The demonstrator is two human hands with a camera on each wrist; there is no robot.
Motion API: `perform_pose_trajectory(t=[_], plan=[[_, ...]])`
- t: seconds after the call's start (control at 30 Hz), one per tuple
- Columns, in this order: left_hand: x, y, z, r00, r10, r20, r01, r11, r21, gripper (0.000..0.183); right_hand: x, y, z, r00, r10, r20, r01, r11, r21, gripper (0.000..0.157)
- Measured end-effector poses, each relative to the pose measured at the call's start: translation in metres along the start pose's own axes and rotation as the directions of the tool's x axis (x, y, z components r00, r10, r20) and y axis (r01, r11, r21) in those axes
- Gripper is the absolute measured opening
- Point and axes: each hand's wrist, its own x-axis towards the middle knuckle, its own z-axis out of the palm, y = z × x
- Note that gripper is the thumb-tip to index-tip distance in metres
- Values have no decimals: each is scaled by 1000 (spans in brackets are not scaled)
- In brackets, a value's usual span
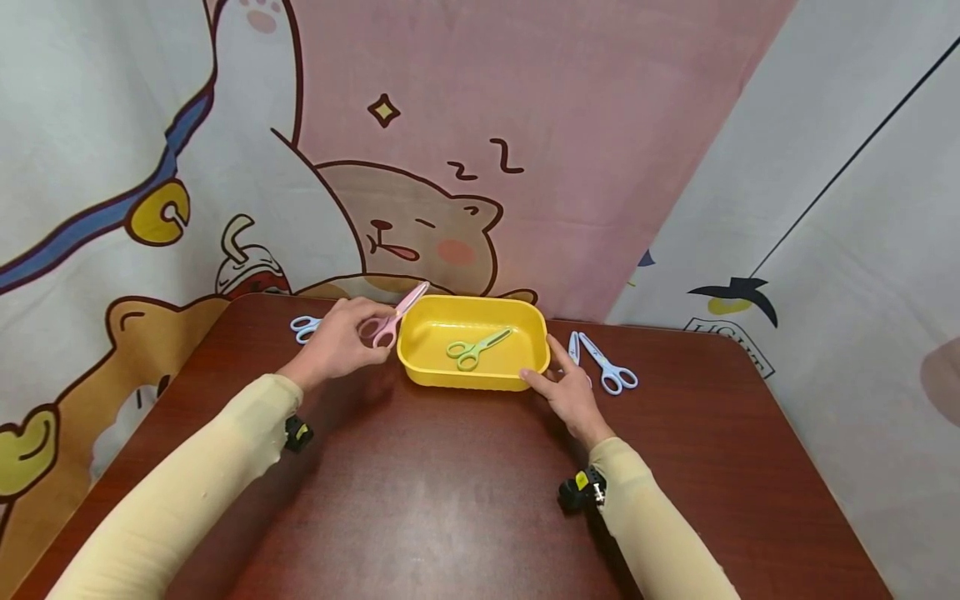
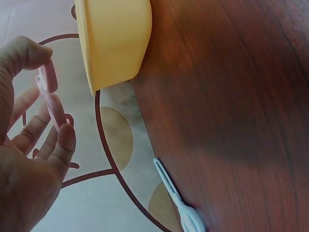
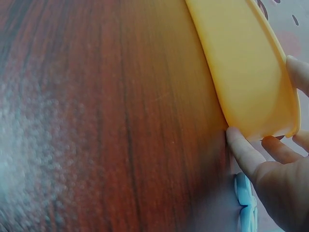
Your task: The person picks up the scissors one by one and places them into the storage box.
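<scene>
- Your left hand (image 1: 347,337) pinches the pink scissors (image 1: 398,317) by the handles, blades slanting up beside the yellow tray's (image 1: 465,381) left end.
- Your right hand (image 1: 573,398) grips the tray's right end, thumb at the rim.
- The tray sits near the desk's (image 1: 450,475) far edge, green scissors (image 1: 477,347) inside.
- Blue scissors (image 1: 602,359) lie beside your right hand; a second blue pair (image 1: 303,323) lies toward the far-left corner.

Fairly bright, diffuse light — whitish glare on the tabletop (image 3: 34,159), soft-edged shadows, wrist views slightly hazy.
</scene>
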Motion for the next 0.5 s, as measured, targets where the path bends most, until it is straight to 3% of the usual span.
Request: perform_pose_trajectory(t=[0.27, 0.5], plan=[[4, 5, -1, 999, -19, 35, 19, 1000, 4, 53, 0, 1, -1, 1000, -15, 3, 15, 1000, 9, 87], [7, 7, -2, 999, 20, 32, -20, 1000, 3, 54, -1, 1, -1, 1000, -15, 8, 15, 1000, 22, 88]])
